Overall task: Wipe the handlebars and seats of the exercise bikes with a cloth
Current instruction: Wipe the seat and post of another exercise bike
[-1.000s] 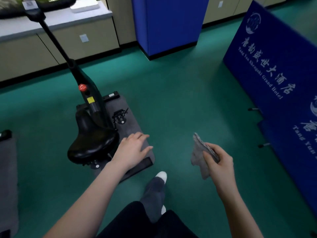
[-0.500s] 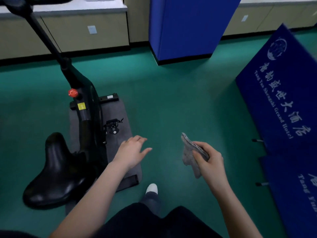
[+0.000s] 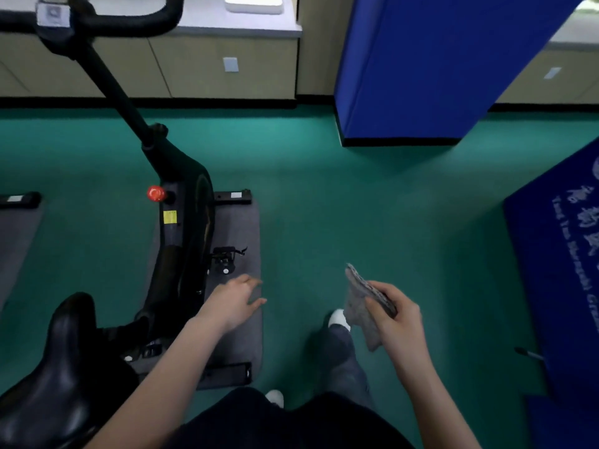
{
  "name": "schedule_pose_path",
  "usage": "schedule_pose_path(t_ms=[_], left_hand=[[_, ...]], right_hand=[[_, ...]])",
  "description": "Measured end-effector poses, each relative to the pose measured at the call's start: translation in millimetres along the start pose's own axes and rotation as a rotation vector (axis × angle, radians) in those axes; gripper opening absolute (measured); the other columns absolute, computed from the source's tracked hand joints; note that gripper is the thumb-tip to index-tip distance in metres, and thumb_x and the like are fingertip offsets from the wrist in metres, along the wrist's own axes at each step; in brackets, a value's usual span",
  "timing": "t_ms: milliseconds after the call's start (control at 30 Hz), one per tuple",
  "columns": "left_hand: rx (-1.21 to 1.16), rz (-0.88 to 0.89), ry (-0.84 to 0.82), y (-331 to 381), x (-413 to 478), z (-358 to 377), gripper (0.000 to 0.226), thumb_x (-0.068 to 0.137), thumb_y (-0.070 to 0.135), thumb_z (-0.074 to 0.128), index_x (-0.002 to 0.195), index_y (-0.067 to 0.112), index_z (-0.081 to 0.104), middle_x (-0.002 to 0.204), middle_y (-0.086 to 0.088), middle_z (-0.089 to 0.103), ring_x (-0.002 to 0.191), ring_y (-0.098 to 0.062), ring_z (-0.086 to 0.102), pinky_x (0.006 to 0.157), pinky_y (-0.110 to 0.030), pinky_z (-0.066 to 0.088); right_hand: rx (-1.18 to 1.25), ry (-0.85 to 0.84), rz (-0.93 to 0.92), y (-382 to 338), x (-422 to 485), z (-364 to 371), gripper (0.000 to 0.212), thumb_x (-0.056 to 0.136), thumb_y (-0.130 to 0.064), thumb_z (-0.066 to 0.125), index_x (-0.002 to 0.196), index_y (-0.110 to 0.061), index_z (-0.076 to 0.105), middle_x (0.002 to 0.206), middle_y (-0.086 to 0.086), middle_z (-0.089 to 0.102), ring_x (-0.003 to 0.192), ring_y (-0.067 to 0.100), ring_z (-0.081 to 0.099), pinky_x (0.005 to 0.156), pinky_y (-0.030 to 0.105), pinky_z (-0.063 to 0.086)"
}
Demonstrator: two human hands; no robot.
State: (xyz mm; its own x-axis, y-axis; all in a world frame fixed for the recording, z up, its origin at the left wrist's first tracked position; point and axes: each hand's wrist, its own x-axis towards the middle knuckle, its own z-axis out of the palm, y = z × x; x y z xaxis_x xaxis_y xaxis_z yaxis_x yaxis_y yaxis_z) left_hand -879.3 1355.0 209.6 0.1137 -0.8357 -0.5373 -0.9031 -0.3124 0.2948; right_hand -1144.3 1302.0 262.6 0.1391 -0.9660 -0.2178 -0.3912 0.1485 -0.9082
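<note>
A black exercise bike (image 3: 181, 241) stands on a grey mat (image 3: 241, 228) to my left. Its glossy black seat (image 3: 55, 377) is at the lower left, and its black handlebars (image 3: 129, 22) reach across the top left. My left hand (image 3: 235, 301) hovers with relaxed fingers just right of the bike frame, above the mat, touching nothing. My right hand (image 3: 397, 315) grips a folded grey cloth (image 3: 359, 303), held in the air to the right of the bike, well away from the seat and the handlebars.
A second grey mat (image 3: 16, 234) lies at the far left edge. Beige cabinets (image 3: 201, 66) line the back wall, a tall blue pillar (image 3: 421, 59) stands behind, and a blue banner (image 3: 557, 270) leans at the right. Green floor (image 3: 372, 205) spreads between them. My feet (image 3: 338, 319) are below.
The view has shifted so the bike sits more to the left and the handlebars have come into sight. Both hands keep their poses, the cloth still in my right hand.
</note>
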Motion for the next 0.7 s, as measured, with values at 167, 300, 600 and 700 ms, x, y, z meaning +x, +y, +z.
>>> schedule_pose_path(t_ms=[167, 300, 600, 700], left_hand=[[0.047, -0.15, -0.014, 25, 58, -22, 0.051, 0.097, 0.043, 0.042, 0.14, 0.017, 0.04, 0.142, -0.004, 0.044, 0.13, -0.024, 0.041, 0.105, -0.036, 0.035], [0.044, -0.179, -0.021, 71, 110, -55, 0.049, 0.096, 0.043, 0.043, 0.138, 0.017, 0.043, 0.14, -0.006, 0.046, 0.129, -0.025, 0.043, 0.103, -0.037, 0.036], [0.045, -0.168, 0.007, 147, 215, -107, 0.051, 0.096, 0.045, 0.043, 0.14, 0.019, 0.041, 0.143, -0.004, 0.044, 0.131, -0.024, 0.041, 0.104, -0.039, 0.034], [0.028, -0.208, -0.025, 147, 243, -116, 0.05, 0.095, 0.047, 0.043, 0.138, 0.019, 0.044, 0.14, -0.005, 0.046, 0.129, -0.026, 0.043, 0.103, -0.039, 0.036]], right_hand=[[0.019, -0.112, -0.027, -7, 95, -29, 0.032, 0.085, 0.005, 0.058, 0.089, -0.025, 0.07, 0.085, -0.009, 0.073, 0.085, 0.007, 0.067, 0.078, 0.021, 0.05], [0.004, -0.157, -0.051, -21, 170, -64, 0.03, 0.086, 0.003, 0.059, 0.09, -0.025, 0.069, 0.088, -0.008, 0.073, 0.086, 0.009, 0.067, 0.08, 0.026, 0.051], [0.037, -0.152, -0.047, -47, 302, -112, 0.034, 0.086, 0.004, 0.058, 0.086, -0.03, 0.067, 0.089, -0.01, 0.071, 0.086, 0.008, 0.066, 0.084, 0.031, 0.051], [0.04, -0.178, -0.015, -49, 333, -108, 0.032, 0.086, 0.003, 0.058, 0.086, -0.028, 0.067, 0.089, -0.007, 0.071, 0.088, 0.014, 0.067, 0.087, 0.036, 0.052]])
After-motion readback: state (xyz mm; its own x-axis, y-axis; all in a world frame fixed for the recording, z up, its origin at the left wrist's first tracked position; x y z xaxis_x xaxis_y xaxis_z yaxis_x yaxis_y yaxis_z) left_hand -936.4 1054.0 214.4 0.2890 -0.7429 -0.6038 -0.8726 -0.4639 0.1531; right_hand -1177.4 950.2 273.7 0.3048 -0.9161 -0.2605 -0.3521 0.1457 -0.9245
